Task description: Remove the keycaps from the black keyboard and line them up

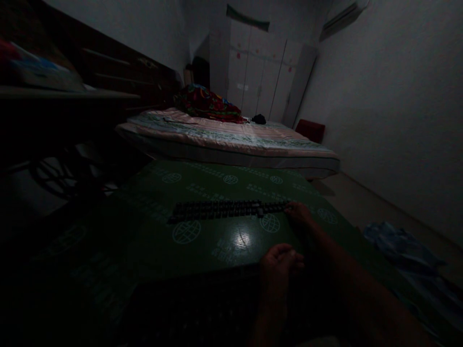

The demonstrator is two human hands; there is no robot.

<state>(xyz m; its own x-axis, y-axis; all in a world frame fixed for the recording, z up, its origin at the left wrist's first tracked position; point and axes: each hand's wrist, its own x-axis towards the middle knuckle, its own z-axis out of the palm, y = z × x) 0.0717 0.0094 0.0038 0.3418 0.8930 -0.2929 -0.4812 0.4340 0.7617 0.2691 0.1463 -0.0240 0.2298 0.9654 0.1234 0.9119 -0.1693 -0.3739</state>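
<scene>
Rows of loose black keycaps (pixel 220 209) lie on a dark green board printed with pale globes. At their right end, my right hand (pixel 298 212) reaches down with its fingertips closed on a keycap. Closer to me, my left hand (pixel 279 262) hovers over the near edge of the board, its fingers curled and pressed together; whatever may be in them is hidden. Below it, a long black keyboard (pixel 202 308) stretches along the near side, mostly lost in the dark.
The green board (pixel 152 250) spans the space before me. Beyond it stands a bed (pixel 224 140) with a red patterned blanket (pixel 213 103). A wardrobe (pixel 258 72) stands at the back. Crumpled cloth (pixel 401 246) lies at right, and a dark spoked wheel (pixel 54 173) shows at left.
</scene>
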